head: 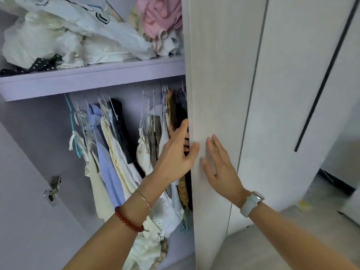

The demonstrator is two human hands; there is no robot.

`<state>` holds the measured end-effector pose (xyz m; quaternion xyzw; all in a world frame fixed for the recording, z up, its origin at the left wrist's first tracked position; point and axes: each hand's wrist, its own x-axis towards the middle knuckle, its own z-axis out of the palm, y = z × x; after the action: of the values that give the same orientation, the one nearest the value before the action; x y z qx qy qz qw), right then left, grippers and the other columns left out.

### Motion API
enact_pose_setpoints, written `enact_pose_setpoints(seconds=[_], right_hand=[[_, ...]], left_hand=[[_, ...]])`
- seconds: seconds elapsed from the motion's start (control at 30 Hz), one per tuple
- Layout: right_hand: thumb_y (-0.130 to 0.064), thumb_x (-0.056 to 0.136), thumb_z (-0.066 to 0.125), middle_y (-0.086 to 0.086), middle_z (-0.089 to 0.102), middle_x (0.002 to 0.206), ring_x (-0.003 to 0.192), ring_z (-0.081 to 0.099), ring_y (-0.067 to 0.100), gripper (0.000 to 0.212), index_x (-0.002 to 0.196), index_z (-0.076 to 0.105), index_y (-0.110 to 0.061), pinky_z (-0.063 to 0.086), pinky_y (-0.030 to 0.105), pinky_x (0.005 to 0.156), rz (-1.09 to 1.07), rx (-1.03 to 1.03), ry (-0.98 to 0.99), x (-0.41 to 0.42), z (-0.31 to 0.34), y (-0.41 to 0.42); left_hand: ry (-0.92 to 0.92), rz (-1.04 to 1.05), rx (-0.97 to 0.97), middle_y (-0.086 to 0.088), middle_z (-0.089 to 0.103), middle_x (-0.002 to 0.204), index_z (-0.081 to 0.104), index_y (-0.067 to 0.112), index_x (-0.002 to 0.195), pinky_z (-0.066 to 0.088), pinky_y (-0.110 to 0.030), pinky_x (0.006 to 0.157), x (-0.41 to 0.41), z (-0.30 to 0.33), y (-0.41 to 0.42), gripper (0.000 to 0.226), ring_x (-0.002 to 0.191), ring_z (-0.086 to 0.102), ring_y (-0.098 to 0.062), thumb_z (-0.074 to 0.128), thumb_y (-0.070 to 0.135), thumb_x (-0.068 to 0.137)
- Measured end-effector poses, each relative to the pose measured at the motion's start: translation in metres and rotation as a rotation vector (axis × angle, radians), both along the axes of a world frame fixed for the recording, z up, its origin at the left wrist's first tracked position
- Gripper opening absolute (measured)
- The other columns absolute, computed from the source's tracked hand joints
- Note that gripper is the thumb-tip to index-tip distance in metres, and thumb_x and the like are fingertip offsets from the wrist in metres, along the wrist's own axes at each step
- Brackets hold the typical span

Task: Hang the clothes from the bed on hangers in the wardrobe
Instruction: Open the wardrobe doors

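Both forearms are reaching in from the bottom edge. The left hand (175, 152) is curling its fingers round the leading edge of the wardrobe door (218, 114), thumb on the pale outer face, the other fingers hidden behind the edge. The right hand (220, 164) is lying flat on that same face just beside it, fingers straight and slightly spread, holding nothing. A red bead bracelet (128, 221) and a thin chain are sitting on the left wrist; a pale watch (252, 201) is wrapping the right.

Behind the left hand, the door edge is touching the rightmost hanging clothes (113, 152), which are crowding the rail in 2 bunches with a gap of bare lilac back wall between them. A teal hanger (73, 125) is dangling at the left end. Above, the lilac shelf (93, 82) is carrying a heap of white and pink garments (78, 36). Right of the door, pale floor (311, 221) is opening out.
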<state>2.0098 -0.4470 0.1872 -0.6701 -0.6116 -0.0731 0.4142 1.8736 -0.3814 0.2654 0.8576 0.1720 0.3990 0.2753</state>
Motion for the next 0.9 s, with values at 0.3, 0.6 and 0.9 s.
enact_pose_setpoints(seconds=[0.3, 0.6, 0.9], right_hand=[[-0.055, 0.092, 0.019, 0.001, 0.023, 0.151, 0.137, 0.026, 0.009, 0.071, 0.147, 0.010, -0.011, 0.026, 0.027, 0.110, -0.097, 0.024, 0.077, 0.034, 0.000, -0.092], [-0.021, 0.094, 0.040, -0.015, 0.036, 0.059, 0.048, 0.043, 0.020, 0.025, 0.101, 0.046, 0.002, 0.033, 0.030, 0.053, -0.583, 0.188, 0.146, 0.102, 0.011, -0.171], [-0.018, 0.097, 0.038, -0.002, 0.043, 0.066, 0.068, 0.053, 0.042, 0.019, 0.101, 0.044, -0.001, 0.029, 0.033, 0.055, -0.760, 0.097, 0.221, 0.165, 0.025, -0.191]], left_hand=[[0.204, -0.239, 0.383, 0.005, 0.016, 0.148, 0.020, 0.020, 0.147, 0.044, -0.042, 0.098, 0.044, 0.016, -0.059, 0.069, 0.134, 0.026, -0.011, 0.034, 0.053, 0.088], [0.436, -0.390, 0.413, 0.015, -0.019, 0.152, -0.006, 0.037, 0.145, 0.014, -0.038, 0.115, 0.155, 0.028, -0.118, 0.066, 0.142, -0.008, -0.011, 0.036, 0.046, 0.095], [0.455, -0.366, 0.426, 0.015, -0.018, 0.153, 0.000, 0.038, 0.146, 0.021, -0.041, 0.111, 0.236, 0.029, -0.137, 0.059, 0.142, -0.013, -0.016, 0.035, 0.032, 0.098]])
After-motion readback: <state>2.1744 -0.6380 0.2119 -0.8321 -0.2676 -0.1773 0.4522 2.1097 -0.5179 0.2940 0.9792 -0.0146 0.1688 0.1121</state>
